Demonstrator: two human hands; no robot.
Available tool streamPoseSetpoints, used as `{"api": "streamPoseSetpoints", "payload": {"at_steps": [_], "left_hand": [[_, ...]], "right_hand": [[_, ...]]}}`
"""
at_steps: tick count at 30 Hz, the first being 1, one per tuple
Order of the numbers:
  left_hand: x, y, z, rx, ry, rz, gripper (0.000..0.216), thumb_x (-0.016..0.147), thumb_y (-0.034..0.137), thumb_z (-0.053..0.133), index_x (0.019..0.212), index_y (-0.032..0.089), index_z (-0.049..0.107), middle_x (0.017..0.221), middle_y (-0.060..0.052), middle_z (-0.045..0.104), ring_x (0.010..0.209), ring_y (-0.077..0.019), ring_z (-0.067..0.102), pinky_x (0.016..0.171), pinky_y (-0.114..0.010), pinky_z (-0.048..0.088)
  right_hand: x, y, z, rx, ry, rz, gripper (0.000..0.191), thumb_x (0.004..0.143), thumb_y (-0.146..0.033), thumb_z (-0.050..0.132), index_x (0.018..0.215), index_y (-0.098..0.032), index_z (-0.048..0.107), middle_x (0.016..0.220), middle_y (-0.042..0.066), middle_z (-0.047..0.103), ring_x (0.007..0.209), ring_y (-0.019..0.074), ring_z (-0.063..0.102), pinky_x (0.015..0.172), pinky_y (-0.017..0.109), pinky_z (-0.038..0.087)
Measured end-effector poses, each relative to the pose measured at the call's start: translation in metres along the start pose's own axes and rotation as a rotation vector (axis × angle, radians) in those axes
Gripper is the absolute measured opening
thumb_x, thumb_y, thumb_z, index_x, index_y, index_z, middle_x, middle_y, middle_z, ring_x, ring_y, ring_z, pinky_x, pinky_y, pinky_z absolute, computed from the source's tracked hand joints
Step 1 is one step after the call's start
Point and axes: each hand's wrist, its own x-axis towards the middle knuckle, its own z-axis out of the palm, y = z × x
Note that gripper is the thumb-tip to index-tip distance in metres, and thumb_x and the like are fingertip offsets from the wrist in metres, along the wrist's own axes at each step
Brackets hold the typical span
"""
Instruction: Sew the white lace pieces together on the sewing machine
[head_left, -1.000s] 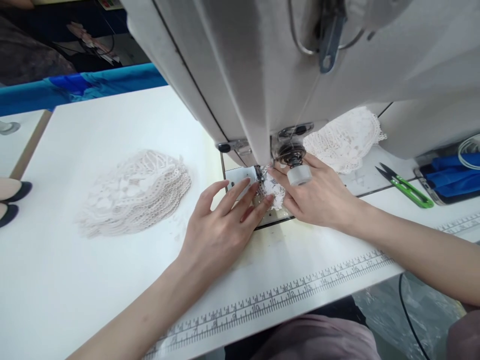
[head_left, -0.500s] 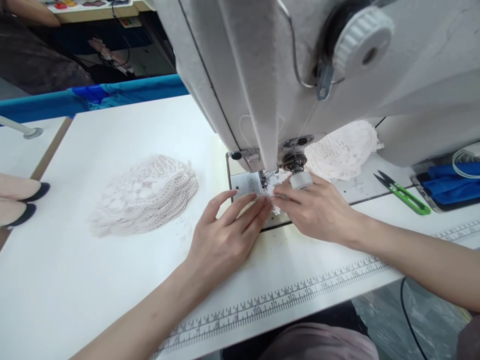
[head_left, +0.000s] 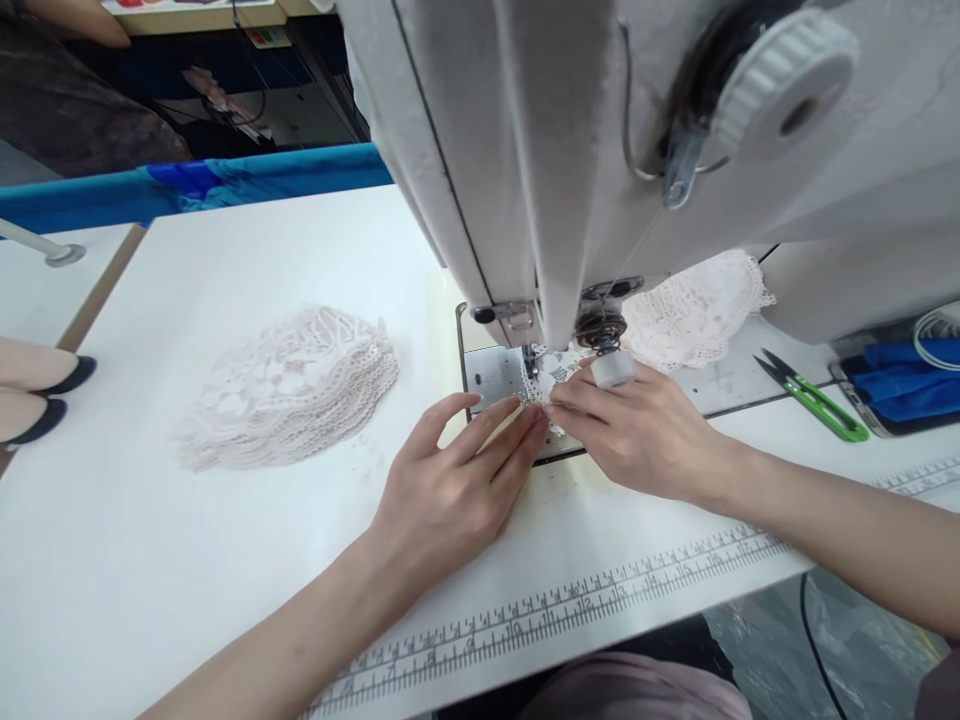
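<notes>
A small piece of white lace [head_left: 556, 368] lies under the presser foot [head_left: 531, 360] of a sewing machine. My left hand [head_left: 457, 475] is palm down at its near left edge; the index fingertip presses on the lace, the outer fingers are raised and spread, and the thumb is hidden. From the right, my right hand [head_left: 637, 425] pinches the same lace with bent fingers, partly behind a white knob [head_left: 613, 368]. The two hands' fingertips nearly meet just in front of the foot.
A stack of lace pieces [head_left: 300, 390] sits on the left of the white table. More lace [head_left: 697, 310] lies behind the machine head [head_left: 510, 150]. Green thread snips [head_left: 814, 395] and a tray with blue cloth [head_left: 911, 375] are at right. A printed ruler [head_left: 547, 615] runs along the front edge.
The view has shifted slightly, moving the machine head rightward in the picture. The thread take-up lever sits a little lower. Both hands stay at the lace in nearly the same pose.
</notes>
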Motion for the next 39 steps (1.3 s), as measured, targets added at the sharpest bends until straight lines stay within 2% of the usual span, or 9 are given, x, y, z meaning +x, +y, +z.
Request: {"api": "streamPoseSetpoints", "payload": {"at_steps": [4,9,16,22,29,39], "left_hand": [[0.000,0.000,0.001,-0.021,-0.008,-0.016,0.032,0.088,0.008,0.053,0.118,0.016,0.062,0.115,-0.005,0.070,0.106,-0.0202,0.065,0.094,-0.041,0.044],[0.001,-0.002,0.003,-0.042,-0.011,-0.033,0.035,0.088,0.007,0.051,0.120,0.015,0.061,0.116,-0.006,0.070,0.106,-0.0207,0.065,0.095,-0.042,0.043],[0.003,-0.005,0.004,0.015,-0.024,-0.058,0.032,0.090,0.009,0.051,0.119,0.016,0.061,0.117,-0.005,0.069,0.107,-0.0213,0.066,0.094,-0.043,0.043],[0.001,-0.005,0.003,-0.008,-0.009,-0.086,0.035,0.088,0.009,0.052,0.120,0.020,0.061,0.117,-0.004,0.070,0.107,-0.0241,0.065,0.090,-0.045,0.043],[0.002,-0.005,0.003,0.020,0.006,-0.095,0.029,0.089,0.009,0.053,0.115,0.017,0.064,0.112,-0.004,0.072,0.104,-0.0229,0.067,0.088,-0.045,0.043],[0.004,-0.012,0.009,-0.011,0.016,-0.168,0.032,0.089,0.010,0.051,0.115,0.023,0.064,0.113,-0.003,0.071,0.105,-0.0234,0.066,0.091,-0.046,0.042]], "right_hand": [[0.000,0.000,0.001,-0.009,-0.004,-0.001,0.027,0.090,-0.004,0.046,0.091,-0.014,0.070,0.091,0.000,0.072,0.085,0.0161,0.060,0.072,0.030,0.043],[0.000,0.000,0.001,-0.055,0.018,0.010,0.027,0.090,-0.004,0.045,0.091,-0.013,0.071,0.093,0.002,0.073,0.079,0.0149,0.060,0.073,0.029,0.044],[0.000,0.003,0.004,-0.065,0.011,0.016,0.029,0.090,-0.003,0.044,0.100,-0.012,0.070,0.095,0.006,0.073,0.084,0.0174,0.062,0.074,0.032,0.047],[-0.001,0.003,0.003,0.025,0.058,0.014,0.028,0.087,-0.001,0.048,0.093,-0.015,0.071,0.095,0.003,0.073,0.083,0.0151,0.063,0.078,0.031,0.048],[0.001,0.003,-0.002,0.073,0.050,0.060,0.029,0.090,-0.006,0.045,0.090,-0.016,0.072,0.091,0.002,0.074,0.078,0.0149,0.063,0.075,0.031,0.050],[0.000,0.004,0.006,0.049,-0.018,0.086,0.028,0.086,-0.003,0.051,0.100,-0.015,0.071,0.097,0.006,0.073,0.094,0.0200,0.062,0.084,0.036,0.049]]}}
